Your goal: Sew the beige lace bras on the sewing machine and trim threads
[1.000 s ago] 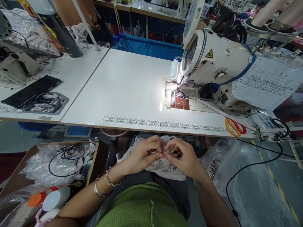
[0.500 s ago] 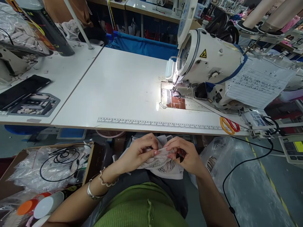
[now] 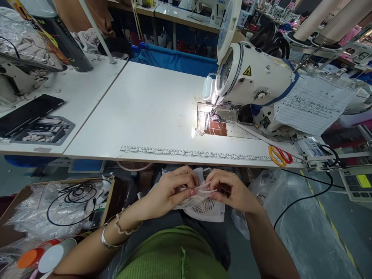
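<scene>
Cardboard box (image 3: 109, 203): clear plastic bags (image 3: 29, 211) are being held in it, to the left of the hands.
Left hand (image 3: 171, 188): the white lace-trimmed fabric (image 3: 205, 206) is being pinched between thumb and curled fingers, the thumb lying on top.
White lace-trimmed fabric: it is being held over the lap (image 3: 217, 237), in front of the white tabletop (image 3: 139, 108) and off its surface.
Sheer fold (image 3: 202, 189): compared with half a second ago, the thumb tips are being spread farther apart and a ridge is being stretched between them; more of the edge is apparently being exposed for the fingers.
Right hand (image 3: 235, 189): the fold's other end is being clamped between thumb and forefinger; whatever lies beneath is being hidden.
Sewing machine (image 3: 247, 83): its needle area is being lit, but the fabric is not being fed there.
Scissors (image 3: 281, 156): they are being left untouched.
</scene>
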{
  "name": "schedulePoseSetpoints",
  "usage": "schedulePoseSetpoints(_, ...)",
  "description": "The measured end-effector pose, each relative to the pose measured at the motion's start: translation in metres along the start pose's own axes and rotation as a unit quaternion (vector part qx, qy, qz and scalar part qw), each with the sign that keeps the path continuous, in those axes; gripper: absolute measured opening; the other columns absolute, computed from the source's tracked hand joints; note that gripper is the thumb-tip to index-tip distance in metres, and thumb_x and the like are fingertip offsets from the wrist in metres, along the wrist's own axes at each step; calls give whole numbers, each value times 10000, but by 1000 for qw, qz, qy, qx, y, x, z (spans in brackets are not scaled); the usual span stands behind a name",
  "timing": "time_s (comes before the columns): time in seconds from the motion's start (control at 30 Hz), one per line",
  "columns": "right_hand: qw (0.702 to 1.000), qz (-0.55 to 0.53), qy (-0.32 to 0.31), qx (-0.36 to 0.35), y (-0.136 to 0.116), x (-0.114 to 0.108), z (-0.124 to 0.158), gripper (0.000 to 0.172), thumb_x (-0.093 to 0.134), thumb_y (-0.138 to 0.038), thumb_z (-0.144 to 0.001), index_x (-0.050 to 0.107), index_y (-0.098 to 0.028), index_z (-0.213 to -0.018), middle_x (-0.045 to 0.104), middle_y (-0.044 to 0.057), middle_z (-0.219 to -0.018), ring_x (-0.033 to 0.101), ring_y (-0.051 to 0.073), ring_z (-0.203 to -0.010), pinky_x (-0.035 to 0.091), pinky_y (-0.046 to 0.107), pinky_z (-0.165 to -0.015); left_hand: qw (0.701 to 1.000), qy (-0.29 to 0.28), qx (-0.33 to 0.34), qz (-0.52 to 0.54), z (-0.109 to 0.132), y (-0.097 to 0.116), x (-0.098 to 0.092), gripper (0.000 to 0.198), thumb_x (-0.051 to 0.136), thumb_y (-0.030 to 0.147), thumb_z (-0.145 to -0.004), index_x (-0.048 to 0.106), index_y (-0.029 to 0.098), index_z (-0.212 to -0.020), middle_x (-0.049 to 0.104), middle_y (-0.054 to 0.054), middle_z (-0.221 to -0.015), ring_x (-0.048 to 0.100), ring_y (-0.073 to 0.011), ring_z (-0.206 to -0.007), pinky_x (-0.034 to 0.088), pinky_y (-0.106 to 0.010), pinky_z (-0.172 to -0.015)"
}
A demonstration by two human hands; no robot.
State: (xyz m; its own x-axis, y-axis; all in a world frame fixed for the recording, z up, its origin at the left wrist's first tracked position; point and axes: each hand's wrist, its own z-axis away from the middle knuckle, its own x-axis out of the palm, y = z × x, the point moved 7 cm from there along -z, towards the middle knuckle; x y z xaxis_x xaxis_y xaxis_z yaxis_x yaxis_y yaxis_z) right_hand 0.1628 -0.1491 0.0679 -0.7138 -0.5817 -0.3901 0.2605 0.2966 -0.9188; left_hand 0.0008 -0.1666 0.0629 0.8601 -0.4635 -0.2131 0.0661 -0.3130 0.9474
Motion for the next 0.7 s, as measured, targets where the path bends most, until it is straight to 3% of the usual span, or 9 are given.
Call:
schedulePoseSetpoints(0.13, 996, -54, 58, 39, 5, -6, 3, 211, 649, -378, -951, 653, -212, -821, 690, 56, -872, 560, 118, -604, 441, 242, -498, 998, -5, -42, 49, 3, -7, 3, 222, 523, 218, -990, 574, 191, -775, 702, -84, -964, 642, -157, -806, 469, -234, -657)
schedulePoseSetpoints(0.27, 987, -66, 130, 61, 9, -7, 5, 281, 682, -411, -924, 586, -210, -753, 698, 55, -833, 555, 122, -598, 434, 247, -499, 998, -2, -65, 24, 7, -12, 5, 198, 511, 202, -962, 548, 193, -768, 721, -74, -924, 610, -143, -737, 425, -222, -605)
schedulePoseSetpoints(0.4, 985, -46, 161, 46, 7, -4, 6, 280, 685, -371, -917, 538, -216, -736, 667, 38, -800, 547, 123, -613, 422, 251, -524, 998, 6, -62, 21, 8, -11, 6, 197, 527, 152, -921, 514, 192, -728, 727, -54, -949, 611, -127, -754, 417, -205, -613)
schedulePoseSetpoints(0.53, 980, -47, 188, 48, 8, -2, 8, 229, 684, -333, -910, 491, -239, -830, 596, -23, -740, 469, 91, -540, 385, 223, -490, 994, 29, -89, 56, 6, -13, 10, 233, 546, 164, -868, 430, 200, -669, 686, -34, -832, 574, -117, -687, 377, -190, -543)
schedulePoseSetpoints(0.6, 979, -44, 189, 54, 8, 1, 7, 230, 679, -342, -907, 471, -249, -875, 581, -41, -723, 450, 84, -515, 371, 211, -471, 989, 47, -112, 88, 4, -16, 12, 192, 577, 184, -841, 432, 213, -719, 687, -32, -853, 594, -122, -699, 413, -189, -549)
schedulePoseSetpoints(0.7, 982, -41, 177, 51, 6, 7, 6, 233, 670, -354, -907, 462, -251, -892, 582, -42, -720, 482, 87, -526, 389, 206, -475, 982, 57, -140, 116, 1, -22, 19, 174, 671, 276, -841, 545, 217, -945, 728, -53, -927, 667, -161, -770, 501, -222, -609)
